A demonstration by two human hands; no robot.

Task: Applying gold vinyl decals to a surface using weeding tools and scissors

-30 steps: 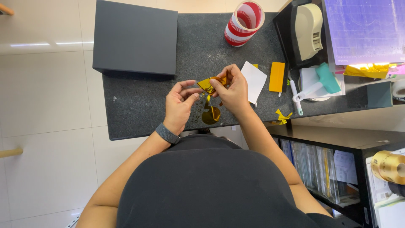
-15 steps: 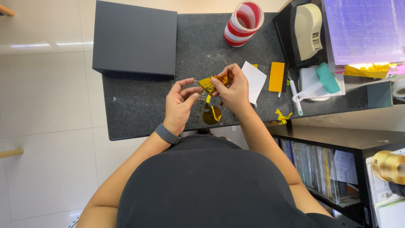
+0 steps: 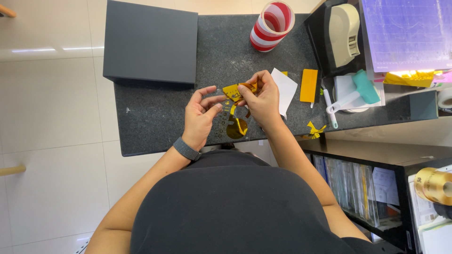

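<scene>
Gold foil piece [image 3: 234,91] held just above the dark speckled bench [image 3: 155,113], between both hands, near the front edge and the body. Long axis roughly left-right, slightly tilted. Right hand [image 3: 263,101] nearer: fingertips pinched shut on the piece's right end, wrist bent inward, forearm coming up from lower right. Left hand [image 3: 200,117] just beside the left end, fingers half open and curled, thumb and forefinger near or lightly touching the foil and a thin clear strip [image 3: 225,117] hanging below; firm grip there unclear. Dark wristband on left wrist. Round gold foil scrap [image 3: 237,128] lying on bench directly under the hands. Grey box [image 3: 150,42] well apart at far left, striped tape roll [image 3: 271,19] at far side, white paper [image 3: 286,89] and yellow scraper [image 3: 309,85] just right of right hand.
</scene>
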